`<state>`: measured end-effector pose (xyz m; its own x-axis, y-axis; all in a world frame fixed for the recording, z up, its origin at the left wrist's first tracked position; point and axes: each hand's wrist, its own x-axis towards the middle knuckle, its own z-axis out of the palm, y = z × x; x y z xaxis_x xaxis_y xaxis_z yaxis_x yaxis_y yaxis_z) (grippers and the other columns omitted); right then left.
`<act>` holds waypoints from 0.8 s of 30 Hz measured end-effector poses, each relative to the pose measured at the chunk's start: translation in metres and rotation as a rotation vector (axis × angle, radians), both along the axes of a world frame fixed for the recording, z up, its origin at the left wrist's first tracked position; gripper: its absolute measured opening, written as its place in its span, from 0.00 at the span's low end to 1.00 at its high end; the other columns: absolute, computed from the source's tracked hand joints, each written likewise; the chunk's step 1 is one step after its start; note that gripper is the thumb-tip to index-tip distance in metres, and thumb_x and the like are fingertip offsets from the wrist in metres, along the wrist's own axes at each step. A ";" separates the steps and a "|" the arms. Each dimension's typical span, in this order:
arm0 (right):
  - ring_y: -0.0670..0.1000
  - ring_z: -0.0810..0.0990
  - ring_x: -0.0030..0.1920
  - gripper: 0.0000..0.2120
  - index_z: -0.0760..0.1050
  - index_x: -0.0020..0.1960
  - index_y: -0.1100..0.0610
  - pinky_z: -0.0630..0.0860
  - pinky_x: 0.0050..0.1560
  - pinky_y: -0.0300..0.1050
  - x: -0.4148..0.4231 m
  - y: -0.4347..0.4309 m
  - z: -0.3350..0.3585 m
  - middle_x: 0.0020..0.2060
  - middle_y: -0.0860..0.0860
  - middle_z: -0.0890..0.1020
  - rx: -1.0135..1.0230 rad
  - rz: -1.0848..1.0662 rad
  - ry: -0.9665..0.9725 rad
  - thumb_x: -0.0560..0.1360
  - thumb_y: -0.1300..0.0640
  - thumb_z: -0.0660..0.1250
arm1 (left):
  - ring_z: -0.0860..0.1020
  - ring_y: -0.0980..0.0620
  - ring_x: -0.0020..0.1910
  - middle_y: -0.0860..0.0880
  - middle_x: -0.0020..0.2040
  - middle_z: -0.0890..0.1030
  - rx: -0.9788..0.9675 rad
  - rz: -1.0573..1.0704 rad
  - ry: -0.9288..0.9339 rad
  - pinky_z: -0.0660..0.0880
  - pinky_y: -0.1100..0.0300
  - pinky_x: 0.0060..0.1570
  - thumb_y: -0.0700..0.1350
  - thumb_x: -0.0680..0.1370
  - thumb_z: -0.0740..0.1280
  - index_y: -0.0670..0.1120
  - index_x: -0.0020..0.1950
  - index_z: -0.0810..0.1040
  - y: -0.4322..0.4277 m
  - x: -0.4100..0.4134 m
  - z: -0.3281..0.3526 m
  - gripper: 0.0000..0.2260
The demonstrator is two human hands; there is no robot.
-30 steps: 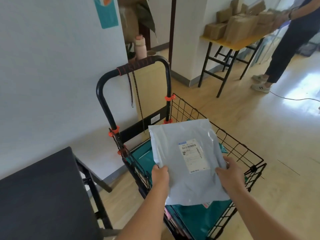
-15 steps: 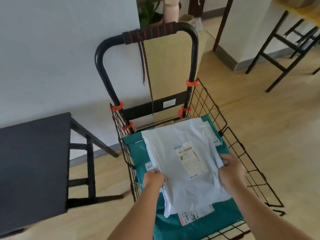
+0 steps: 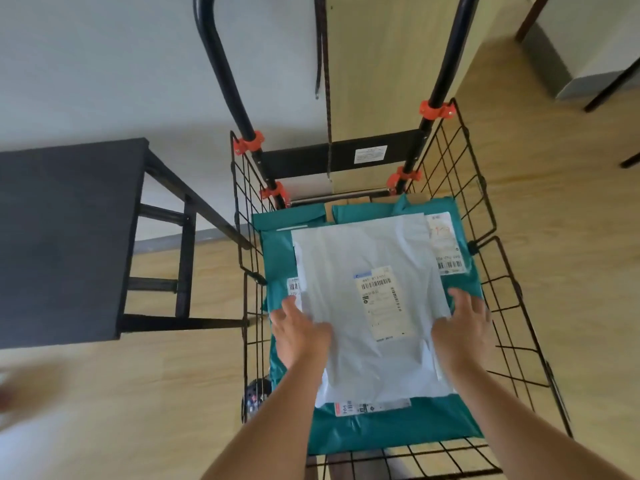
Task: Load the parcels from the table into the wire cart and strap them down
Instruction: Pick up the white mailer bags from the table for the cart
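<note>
A white plastic mailer parcel with a barcode label lies flat on top of teal parcels inside the black wire cart. My left hand rests with spread fingers on the mailer's left edge. My right hand lies with spread fingers on its right edge. Neither hand grips the mailer. A dark elastic strap hangs down from the cart's handle, behind the basket.
A black table stands left of the cart, close to its side. The white wall is behind it. The cart's black handle frame rises at the back. Wooden floor lies to the right, with table legs at the far right.
The white mailer went down from mid-air into the cart onto the teal parcels. Both hands loosened from gripping its edges to lying flat on it. My view tilted down.
</note>
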<state>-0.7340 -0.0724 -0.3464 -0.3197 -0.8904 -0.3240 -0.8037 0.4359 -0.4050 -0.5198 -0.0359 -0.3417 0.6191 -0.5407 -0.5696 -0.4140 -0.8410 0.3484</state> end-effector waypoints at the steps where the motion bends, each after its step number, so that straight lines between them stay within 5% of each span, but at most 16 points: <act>1: 0.55 0.70 0.63 0.26 0.70 0.66 0.53 0.76 0.58 0.56 0.002 -0.001 0.001 0.62 0.51 0.72 -0.054 0.125 0.055 0.70 0.66 0.66 | 0.68 0.49 0.64 0.47 0.69 0.65 -0.063 -0.128 -0.121 0.72 0.57 0.53 0.42 0.70 0.70 0.52 0.72 0.59 0.001 -0.002 0.003 0.33; 4: 0.53 0.70 0.63 0.25 0.70 0.68 0.53 0.73 0.60 0.49 0.016 -0.008 0.007 0.63 0.50 0.72 -0.079 0.500 0.104 0.72 0.62 0.68 | 0.58 0.46 0.75 0.47 0.78 0.52 -0.144 -0.549 -0.273 0.60 0.52 0.72 0.55 0.75 0.67 0.55 0.78 0.50 -0.001 -0.010 0.011 0.37; 9: 0.51 0.60 0.73 0.27 0.60 0.76 0.47 0.59 0.72 0.47 0.035 -0.005 0.008 0.73 0.47 0.61 0.120 0.832 0.181 0.78 0.50 0.63 | 0.40 0.47 0.79 0.47 0.80 0.39 0.001 -0.845 -0.154 0.42 0.51 0.76 0.62 0.73 0.69 0.57 0.79 0.44 0.001 -0.022 -0.001 0.44; 19: 0.51 0.59 0.74 0.33 0.53 0.78 0.46 0.60 0.73 0.49 0.035 0.001 0.003 0.76 0.48 0.56 0.250 0.775 0.258 0.78 0.52 0.64 | 0.43 0.44 0.79 0.47 0.80 0.38 0.185 -0.847 -0.113 0.59 0.50 0.74 0.43 0.73 0.75 0.57 0.79 0.38 0.005 -0.007 -0.007 0.51; 24: 0.51 0.64 0.71 0.31 0.55 0.76 0.47 0.67 0.69 0.48 0.039 0.007 0.010 0.74 0.48 0.60 0.257 0.732 0.264 0.77 0.52 0.64 | 0.46 0.45 0.79 0.48 0.80 0.42 0.186 -0.746 -0.072 0.61 0.49 0.74 0.45 0.73 0.74 0.55 0.80 0.40 0.023 0.001 0.001 0.49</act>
